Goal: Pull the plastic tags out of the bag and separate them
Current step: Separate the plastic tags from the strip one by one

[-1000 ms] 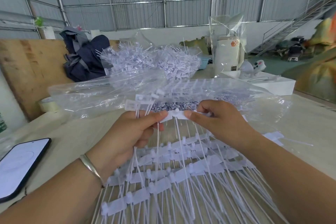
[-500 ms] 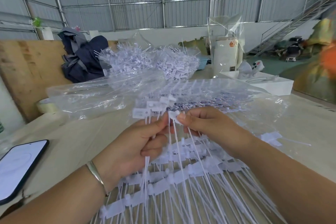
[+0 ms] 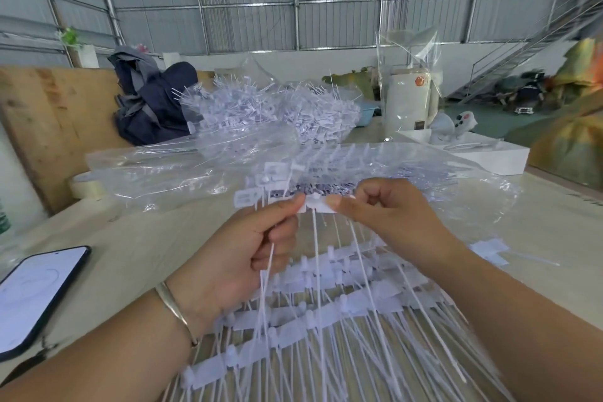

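A clear plastic bag [image 3: 169,170] lies across the table, filled with white plastic tags. My left hand [image 3: 241,254] grips a small bunch of tags [image 3: 257,196] by their stems, their flat heads sticking up above my fingers. My right hand [image 3: 385,215] pinches the flat head of one white tag [image 3: 318,206] between thumb and forefinger, right beside my left thumb. Its long tail hangs down between my hands. Rows of joined tags [image 3: 326,300] lie spread on the table under my wrists. A big heap of loose tags [image 3: 270,111] sits behind the bag.
A phone [image 3: 36,294] lies at the left table edge. A tape roll [image 3: 83,186] and a wooden board [image 3: 49,117] stand at the left. Dark clothing [image 3: 153,104], a white box [image 3: 483,157] and a wrapped white cylinder [image 3: 408,98] sit at the back.
My hands rose slightly and came apart a little. The right hand now pinches one tag head flat between the two thumbs, and the bunch in my left hand shifted leftward.
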{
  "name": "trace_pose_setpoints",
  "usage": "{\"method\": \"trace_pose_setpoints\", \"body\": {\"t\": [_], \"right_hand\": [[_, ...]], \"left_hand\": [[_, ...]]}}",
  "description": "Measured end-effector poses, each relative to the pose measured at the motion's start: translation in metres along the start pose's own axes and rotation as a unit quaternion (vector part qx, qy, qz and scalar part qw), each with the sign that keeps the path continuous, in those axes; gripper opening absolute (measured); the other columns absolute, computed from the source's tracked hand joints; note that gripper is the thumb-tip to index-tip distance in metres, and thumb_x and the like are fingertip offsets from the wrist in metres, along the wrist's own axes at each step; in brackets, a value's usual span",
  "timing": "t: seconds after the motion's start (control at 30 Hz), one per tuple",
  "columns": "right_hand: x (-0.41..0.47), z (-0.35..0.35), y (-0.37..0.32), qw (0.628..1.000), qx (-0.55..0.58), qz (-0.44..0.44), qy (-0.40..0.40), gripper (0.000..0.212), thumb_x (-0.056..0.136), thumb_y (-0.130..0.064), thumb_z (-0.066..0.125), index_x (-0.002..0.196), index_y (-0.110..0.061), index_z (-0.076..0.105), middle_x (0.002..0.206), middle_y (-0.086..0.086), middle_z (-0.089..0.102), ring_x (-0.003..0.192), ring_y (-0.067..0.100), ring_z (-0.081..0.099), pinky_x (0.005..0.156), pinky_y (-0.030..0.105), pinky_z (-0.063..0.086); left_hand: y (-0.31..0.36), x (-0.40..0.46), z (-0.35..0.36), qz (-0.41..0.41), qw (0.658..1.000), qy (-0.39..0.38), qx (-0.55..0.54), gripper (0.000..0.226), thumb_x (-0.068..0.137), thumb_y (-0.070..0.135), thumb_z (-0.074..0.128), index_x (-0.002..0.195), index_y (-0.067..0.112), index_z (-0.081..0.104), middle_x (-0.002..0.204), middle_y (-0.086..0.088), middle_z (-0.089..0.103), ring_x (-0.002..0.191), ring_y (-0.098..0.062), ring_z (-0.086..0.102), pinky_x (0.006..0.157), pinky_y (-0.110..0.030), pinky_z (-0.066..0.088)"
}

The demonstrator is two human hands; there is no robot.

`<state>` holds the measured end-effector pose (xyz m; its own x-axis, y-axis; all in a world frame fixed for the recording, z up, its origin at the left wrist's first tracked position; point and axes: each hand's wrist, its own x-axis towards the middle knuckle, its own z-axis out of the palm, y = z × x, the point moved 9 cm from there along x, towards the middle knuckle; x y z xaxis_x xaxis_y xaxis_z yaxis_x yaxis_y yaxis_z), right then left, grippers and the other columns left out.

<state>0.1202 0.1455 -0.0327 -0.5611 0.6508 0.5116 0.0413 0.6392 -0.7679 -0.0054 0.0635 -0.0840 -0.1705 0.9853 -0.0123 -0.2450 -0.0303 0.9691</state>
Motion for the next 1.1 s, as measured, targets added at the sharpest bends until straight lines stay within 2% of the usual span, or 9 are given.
{"method": "trace_pose_setpoints", "body": {"t": [0.13,0.33,0.47,0.63,0.77,0.83,0.93,1.03,1.1], "right_hand": [[0.001,-0.01,0.001,0.997,-0.07,-0.006,0.03,0.055,0.077,-0.046,0.073,0.06,-0.002,0.043,0.052,-0.002,0.03,0.05,0.013,0.03,0.057,0.029,0.03],[0.0,-0.009,0.0,0.996,-0.086,-0.006,0.01,0.051,0.077,-0.045,0.073,0.056,-0.006,0.047,0.045,-0.009,0.03,0.044,0.007,0.03,0.054,0.026,0.029],[0.002,-0.008,0.002,0.998,-0.06,0.009,-0.029,0.048,0.076,-0.037,0.076,0.052,-0.008,0.047,0.048,-0.003,0.033,0.045,0.009,0.03,0.051,0.022,0.03],[0.001,0.002,0.006,0.995,-0.06,0.023,-0.081,0.045,0.074,-0.027,0.079,0.042,-0.014,0.049,0.042,-0.005,0.035,0.039,0.007,0.031,0.048,0.019,0.032],[0.0,0.012,0.007,0.988,-0.084,0.032,-0.125,0.038,0.072,-0.027,0.077,0.046,-0.009,0.056,0.04,-0.006,0.042,0.04,0.006,0.036,0.046,0.018,0.032],[-0.001,0.016,0.009,0.984,-0.084,0.045,-0.152,0.033,0.07,-0.03,0.076,0.046,-0.011,0.061,0.044,-0.002,0.051,0.043,0.008,0.041,0.047,0.017,0.035],[-0.003,0.017,0.01,0.98,-0.058,0.057,-0.179,0.034,0.069,-0.031,0.073,0.04,-0.018,0.059,0.041,-0.006,0.044,0.041,0.008,0.035,0.046,0.014,0.032],[-0.003,0.016,0.015,0.98,-0.055,0.062,-0.183,0.034,0.073,-0.027,0.073,0.044,-0.015,0.061,0.041,-0.005,0.045,0.041,0.009,0.034,0.046,0.016,0.032],[-0.002,0.016,0.019,0.979,-0.078,0.069,-0.174,0.033,0.074,-0.026,0.073,0.048,-0.01,0.063,0.046,0.002,0.052,0.045,0.012,0.038,0.05,0.021,0.034]], "left_hand": [[0.0,-0.001,-0.007,0.001,0.999,0.041,0.031,0.041,0.078,0.03,0.066,0.051,0.02,0.037,0.043,0.008,0.024,0.033,-0.004,0.017,0.029,-0.015,0.016],[0.003,0.002,-0.016,0.007,0.996,0.046,0.077,0.029,0.069,0.028,0.073,0.053,0.022,0.05,0.047,0.005,0.025,0.039,-0.007,0.016,0.038,-0.02,0.009],[0.005,0.001,-0.015,0.0,0.991,0.009,0.131,0.019,0.066,0.031,0.075,0.066,0.013,0.067,0.043,0.005,0.028,0.038,-0.008,0.018,0.039,-0.02,0.01],[-0.002,0.002,-0.013,-0.042,0.973,-0.026,0.226,0.022,0.06,0.029,0.078,0.062,0.011,0.066,0.041,0.002,0.029,0.037,-0.01,0.019,0.038,-0.015,0.017],[-0.004,0.001,-0.013,-0.06,0.954,-0.057,0.288,0.021,0.064,0.019,0.084,0.064,0.008,0.066,0.042,0.0,0.028,0.038,-0.012,0.019,0.04,-0.016,0.017],[-0.005,-0.001,-0.009,-0.059,0.948,-0.094,0.298,0.019,0.069,0.021,0.078,0.064,0.008,0.066,0.042,0.001,0.028,0.038,-0.012,0.019,0.041,-0.016,0.018],[-0.005,-0.005,-0.005,-0.052,0.952,-0.133,0.272,0.018,0.069,0.025,0.077,0.064,0.011,0.066,0.043,0.003,0.027,0.039,-0.01,0.02,0.041,-0.017,0.018],[-0.003,-0.001,-0.007,-0.036,0.943,-0.093,0.317,0.02,0.073,0.023,0.08,0.064,0.01,0.066,0.043,0.002,0.029,0.039,-0.012,0.021,0.044,-0.02,0.017],[0.002,0.005,-0.017,-0.017,0.914,0.001,0.405,0.021,0.076,0.024,0.08,0.067,0.008,0.069,0.04,0.005,0.037,0.037,-0.011,0.029,0.044,-0.022,0.02]]}}
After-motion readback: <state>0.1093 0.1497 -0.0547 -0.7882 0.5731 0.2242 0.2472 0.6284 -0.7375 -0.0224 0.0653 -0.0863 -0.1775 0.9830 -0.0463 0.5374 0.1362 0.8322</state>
